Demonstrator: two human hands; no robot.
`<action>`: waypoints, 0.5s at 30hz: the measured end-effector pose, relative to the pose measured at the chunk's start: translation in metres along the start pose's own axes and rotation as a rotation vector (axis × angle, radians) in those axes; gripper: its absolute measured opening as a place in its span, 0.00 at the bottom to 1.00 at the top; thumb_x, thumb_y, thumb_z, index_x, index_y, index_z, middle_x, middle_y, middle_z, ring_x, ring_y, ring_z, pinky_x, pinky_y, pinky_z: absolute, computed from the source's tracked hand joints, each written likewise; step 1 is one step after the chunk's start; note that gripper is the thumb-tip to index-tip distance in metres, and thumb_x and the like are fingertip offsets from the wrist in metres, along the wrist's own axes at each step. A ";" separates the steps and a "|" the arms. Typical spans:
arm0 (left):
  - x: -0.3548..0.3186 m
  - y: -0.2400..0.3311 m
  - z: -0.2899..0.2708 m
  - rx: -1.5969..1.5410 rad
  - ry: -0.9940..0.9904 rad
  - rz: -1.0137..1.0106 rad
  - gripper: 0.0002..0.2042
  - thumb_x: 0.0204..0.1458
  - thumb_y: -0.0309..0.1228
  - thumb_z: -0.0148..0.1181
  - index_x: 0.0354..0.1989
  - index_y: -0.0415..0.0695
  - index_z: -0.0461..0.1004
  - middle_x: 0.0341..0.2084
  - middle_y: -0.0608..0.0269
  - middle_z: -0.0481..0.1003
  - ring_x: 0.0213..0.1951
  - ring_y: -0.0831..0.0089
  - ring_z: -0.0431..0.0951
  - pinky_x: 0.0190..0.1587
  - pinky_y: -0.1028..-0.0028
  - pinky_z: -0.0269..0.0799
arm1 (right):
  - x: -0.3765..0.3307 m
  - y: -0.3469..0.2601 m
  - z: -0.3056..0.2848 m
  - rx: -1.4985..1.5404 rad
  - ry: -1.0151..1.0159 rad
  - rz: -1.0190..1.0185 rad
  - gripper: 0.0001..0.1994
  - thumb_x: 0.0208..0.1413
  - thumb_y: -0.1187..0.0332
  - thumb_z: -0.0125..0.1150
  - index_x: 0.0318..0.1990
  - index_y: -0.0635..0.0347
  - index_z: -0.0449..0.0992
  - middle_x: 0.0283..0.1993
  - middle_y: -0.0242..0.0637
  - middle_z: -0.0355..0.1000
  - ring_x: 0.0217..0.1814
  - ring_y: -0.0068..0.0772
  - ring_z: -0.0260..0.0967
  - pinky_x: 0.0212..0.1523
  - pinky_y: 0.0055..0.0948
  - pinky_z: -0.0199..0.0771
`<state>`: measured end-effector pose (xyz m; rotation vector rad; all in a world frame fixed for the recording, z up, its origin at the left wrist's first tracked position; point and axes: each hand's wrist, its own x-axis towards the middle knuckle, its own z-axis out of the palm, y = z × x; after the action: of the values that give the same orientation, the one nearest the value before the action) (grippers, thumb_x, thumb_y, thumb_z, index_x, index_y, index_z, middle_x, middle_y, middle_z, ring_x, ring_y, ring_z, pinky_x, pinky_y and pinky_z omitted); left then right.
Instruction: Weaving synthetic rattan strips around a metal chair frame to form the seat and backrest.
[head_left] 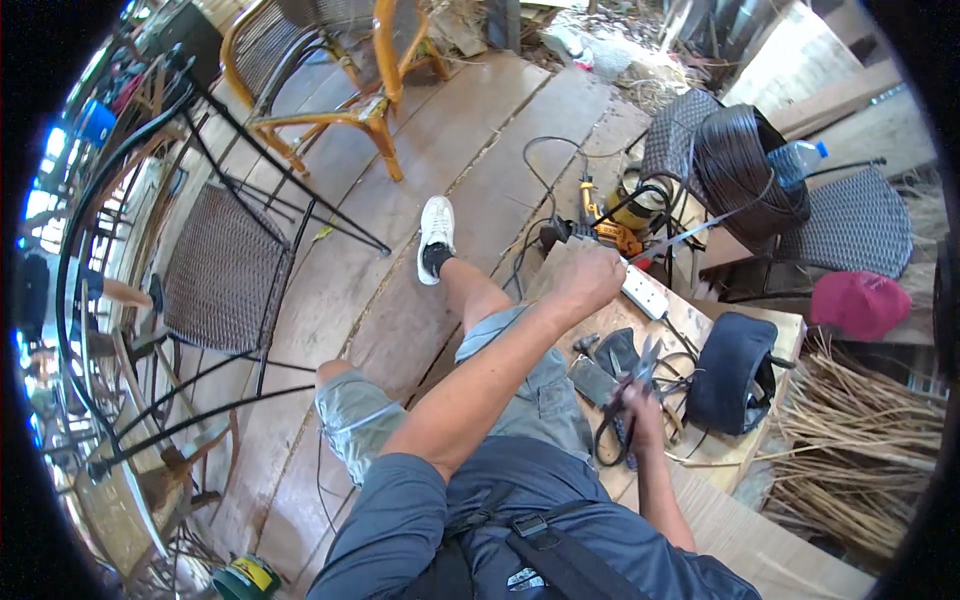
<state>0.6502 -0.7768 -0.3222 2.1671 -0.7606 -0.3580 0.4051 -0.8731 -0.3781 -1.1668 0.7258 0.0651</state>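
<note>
My left hand [590, 275] is closed in a pinch on a flat strip [690, 233] of synthetic wicker strand. The strip runs up and right to a big coil of dark brown strand [735, 165]. In my right hand [640, 412], lower and to the right, is a pair of scissors [644, 370]. Their blades point upward and a dark handle loop shows beside my fingers. Just beyond my left hand lie a white power strip [645, 292] and a yellow-and-black power drill [612, 232]. The scissors are over a low wooden bench, apart from the strip.
A black pouch [733, 372] and small tools lie on the bench [765, 440]. Woven seats, a water bottle [795, 160] and a maroon cap [860, 305] are at right, above rattan sticks [850, 460]. A black-framed woven chair [225, 285] stands left; a rattan armchair [375, 125] stands ahead.
</note>
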 end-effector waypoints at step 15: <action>-0.001 0.029 0.046 0.088 -0.050 -0.159 0.13 0.35 0.34 0.58 0.29 0.42 0.79 0.29 0.52 0.77 0.36 0.58 0.78 0.35 0.60 0.72 | 0.106 -0.087 -0.026 -0.735 -0.058 -0.372 0.21 0.57 0.48 0.48 0.31 0.60 0.70 0.23 0.26 0.59 0.26 0.22 0.55 0.25 0.24 0.53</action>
<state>0.6161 -0.8182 -0.3293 2.3165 -0.6434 -0.4701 0.5103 -0.9649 -0.3711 -1.9783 0.4220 0.0543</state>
